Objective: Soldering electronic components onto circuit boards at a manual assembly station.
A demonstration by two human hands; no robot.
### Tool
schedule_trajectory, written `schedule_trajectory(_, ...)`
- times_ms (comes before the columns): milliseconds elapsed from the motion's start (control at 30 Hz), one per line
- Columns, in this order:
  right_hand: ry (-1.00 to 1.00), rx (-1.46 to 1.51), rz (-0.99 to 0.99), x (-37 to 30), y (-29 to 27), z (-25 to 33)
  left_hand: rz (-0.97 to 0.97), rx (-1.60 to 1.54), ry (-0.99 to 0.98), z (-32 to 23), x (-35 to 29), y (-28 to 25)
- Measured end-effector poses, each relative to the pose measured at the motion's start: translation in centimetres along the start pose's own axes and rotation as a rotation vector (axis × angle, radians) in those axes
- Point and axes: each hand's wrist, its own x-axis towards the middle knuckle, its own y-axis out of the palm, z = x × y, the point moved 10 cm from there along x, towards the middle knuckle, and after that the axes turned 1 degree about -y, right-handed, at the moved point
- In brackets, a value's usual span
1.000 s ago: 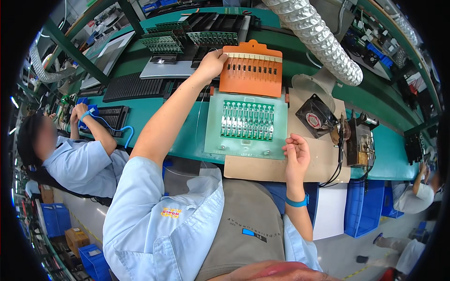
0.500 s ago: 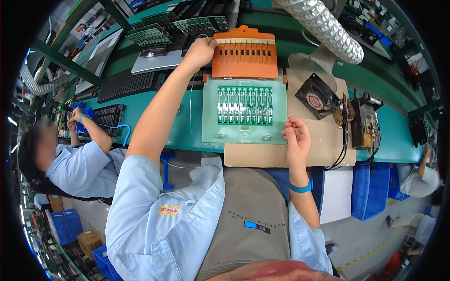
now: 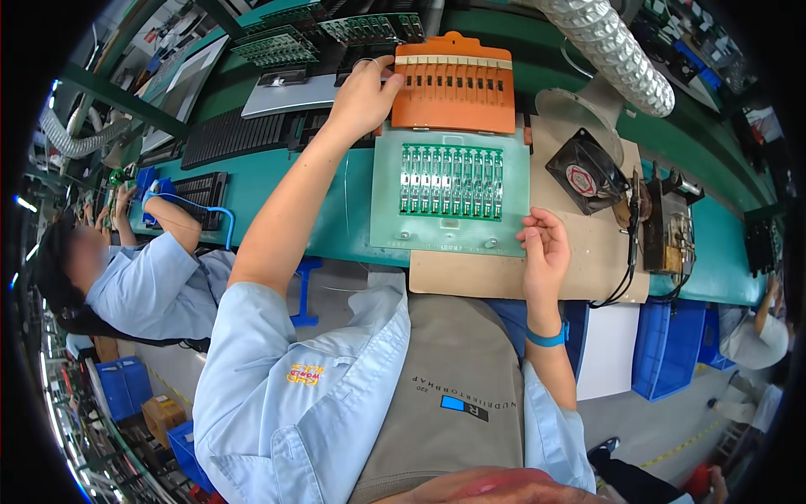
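Head view: pale-green tray (image 3: 387, 197), 1 o'clock of centre, bearing a circuit-board panel (image 3: 452, 183); orange lid (image 3: 453, 115) at the tray's 12 o'clock. Left hand (image 3: 363, 99), 11 o'clock, at the lid's edge, grip indeterminable; right hand (image 3: 546, 254), 4 o'clock, beside the tray, fingers half-curled, thumb apart.

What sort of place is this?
Probably an electronics assembly workshop: small circuit boards lie on a pale green fixture, more boards stand farther back, and a silver duct hangs over the bench.

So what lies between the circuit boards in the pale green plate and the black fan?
In the head view: the right margin of the plate, then a strip of brown cardboard.
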Motion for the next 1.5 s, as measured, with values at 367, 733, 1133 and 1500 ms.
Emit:
schedule_trajectory(367,0.006,-0.026,-0.003,-0.4,-0.1,-0.2,0.024,0.141,0.381,-3.5,-3.3,1.9)
schedule_trajectory(733,-0.112,-0.079,-0.012,-0.7,-0.3,-0.1,0.482,0.294,0.553,-9.2,-12.3,7.5)
schedule_trajectory(1133,-0.325,-0.161,-0.014,-0.8,-1.4,1.5,0.488,0.422,0.629,-11.4,-13.2,8.7)
schedule_trajectory(1500,-0.331,-0.094,-0.006,-1.2,-1.2,2.0,0.502,0.506,0.636,-11.7,-12.6,9.0)
